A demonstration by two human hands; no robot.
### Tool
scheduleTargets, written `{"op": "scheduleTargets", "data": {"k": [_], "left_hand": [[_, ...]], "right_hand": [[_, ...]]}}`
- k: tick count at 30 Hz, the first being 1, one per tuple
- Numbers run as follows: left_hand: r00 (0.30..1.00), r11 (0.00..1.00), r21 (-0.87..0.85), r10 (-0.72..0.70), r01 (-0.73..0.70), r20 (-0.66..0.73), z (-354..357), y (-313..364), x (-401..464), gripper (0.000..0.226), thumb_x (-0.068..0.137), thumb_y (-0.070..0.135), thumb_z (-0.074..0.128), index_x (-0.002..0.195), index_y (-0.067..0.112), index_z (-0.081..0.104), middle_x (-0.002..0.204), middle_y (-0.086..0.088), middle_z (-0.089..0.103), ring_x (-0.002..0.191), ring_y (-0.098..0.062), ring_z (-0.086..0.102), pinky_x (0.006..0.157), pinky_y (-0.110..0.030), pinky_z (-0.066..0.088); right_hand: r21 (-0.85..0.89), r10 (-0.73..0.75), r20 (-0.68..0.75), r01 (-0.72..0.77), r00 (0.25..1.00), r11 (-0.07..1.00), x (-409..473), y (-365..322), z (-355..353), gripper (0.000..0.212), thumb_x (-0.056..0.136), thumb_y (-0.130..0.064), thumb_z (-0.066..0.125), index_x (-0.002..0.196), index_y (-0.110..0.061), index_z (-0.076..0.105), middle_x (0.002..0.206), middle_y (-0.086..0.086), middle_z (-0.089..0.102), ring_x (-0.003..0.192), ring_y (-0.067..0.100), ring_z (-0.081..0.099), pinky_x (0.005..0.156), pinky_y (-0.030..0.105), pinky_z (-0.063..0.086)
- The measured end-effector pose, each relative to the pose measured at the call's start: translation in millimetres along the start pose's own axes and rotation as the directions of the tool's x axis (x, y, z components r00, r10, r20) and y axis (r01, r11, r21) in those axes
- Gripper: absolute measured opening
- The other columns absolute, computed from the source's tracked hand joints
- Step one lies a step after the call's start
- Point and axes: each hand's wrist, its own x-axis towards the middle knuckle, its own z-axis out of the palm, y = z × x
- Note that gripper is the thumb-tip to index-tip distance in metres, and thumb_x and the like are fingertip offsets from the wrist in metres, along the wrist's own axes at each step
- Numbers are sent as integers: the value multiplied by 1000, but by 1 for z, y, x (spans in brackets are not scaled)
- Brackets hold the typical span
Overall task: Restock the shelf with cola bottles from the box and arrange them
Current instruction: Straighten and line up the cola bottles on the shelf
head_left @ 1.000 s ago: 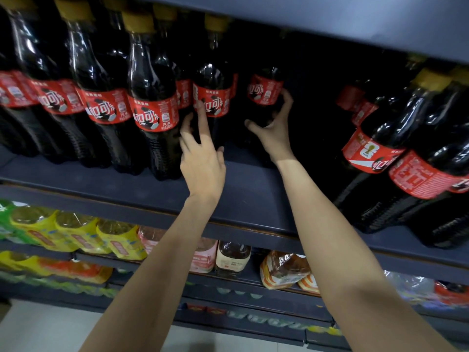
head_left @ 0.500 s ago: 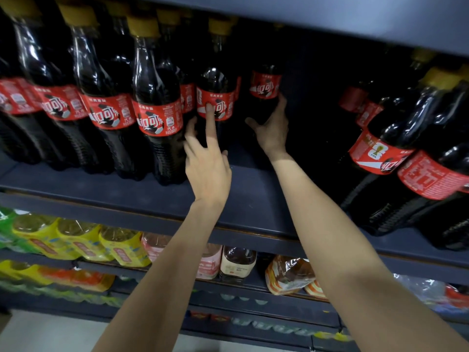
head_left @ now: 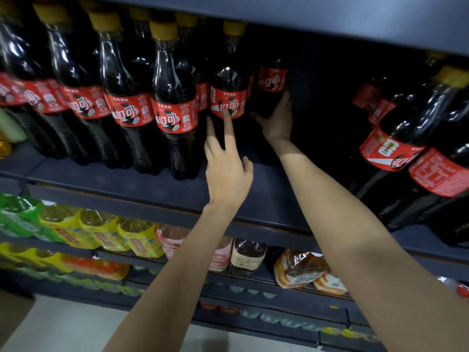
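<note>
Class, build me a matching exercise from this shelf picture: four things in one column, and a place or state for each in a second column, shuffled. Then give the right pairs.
Column 1
1. left hand
2. right hand
3. yellow-wrapped bottles
4. large cola bottles

Column 2
A. leaning at the right end of the cola shelf
B. forefinger touching the red label of a cola bottle
C. on the shelf below, at the left
D. gripping a cola bottle further back

Pairs: 1-B, 2-D, 3-C, 4-A
</note>
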Motion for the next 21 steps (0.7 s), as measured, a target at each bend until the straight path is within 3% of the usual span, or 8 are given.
{"op": "scheduleTargets", "data": {"k": [3,6,9,11,13,16,19,21], "left_hand": [[997,998,-62,16,-11,76,-8,0,-8,88,85,8,59,152,22,3,157,-15,6,140,-29,20,75,-16,40],[993,998,-34,53,-50,107,-20,2,-15,78,86,9,59,150,19,16,155,-14,14,139,-28,23,82,-12,32],[997,993,-94,79,-77,18,-33,10,-21,60,87,10,59,143,14,36,146,-10,33,133,-26,34,92,-9,25],[993,950,-290,105,-114,-45,-38,25,-27,45,90,9,55,134,13,47,136,-3,44,126,-19,43,99,-18,37],[990,864,-486,142,-130,-12,-36,44,-34,34,93,8,53,126,12,53,125,1,52,117,-11,51,96,-30,46],[957,755,-656,188,2,219,-20,71,-36,34,92,8,57,126,11,53,120,-1,58,110,-7,57,94,-28,49],[865,737,-660,229,145,446,6,94,-32,56,88,15,65,138,18,40,134,1,49,120,-7,50,100,-25,44],[812,739,-649,263,178,522,23,110,-31,74,84,19,71,144,22,27,143,-1,40,126,-9,43,104,-26,39]], "right_hand": [[10,13,94,-14,996,1000,-7,0,-4,89,86,-13,65,151,-8,4,155,13,22,141,24,26,111,29,23],[-65,5,165,6,986,998,-20,-3,-20,78,90,0,52,151,-5,2,158,14,11,145,25,15,112,23,13],[-74,-30,212,47,977,996,-52,-9,-53,65,89,3,49,148,-8,23,156,13,17,145,24,17,115,26,13],[16,-92,216,91,972,996,-87,-10,-82,54,89,-1,54,140,-14,41,150,10,31,139,21,29,115,32,25],[65,-135,170,126,976,990,-128,-6,-115,44,89,-7,57,131,-20,51,139,3,46,128,11,40,109,30,34],[29,-132,67,130,989,991,-182,6,-161,33,92,-11,57,122,-22,58,124,-6,59,117,6,51,101,25,41],[84,-41,-134,52,990,995,-221,23,-194,23,94,-11,54,115,-18,63,109,-7,68,106,3,61,94,25,48],[73,12,-351,14,936,997,-235,34,-207,22,95,-12,54,114,-16,63,105,-5,68,101,5,62,91,26,50]]}}
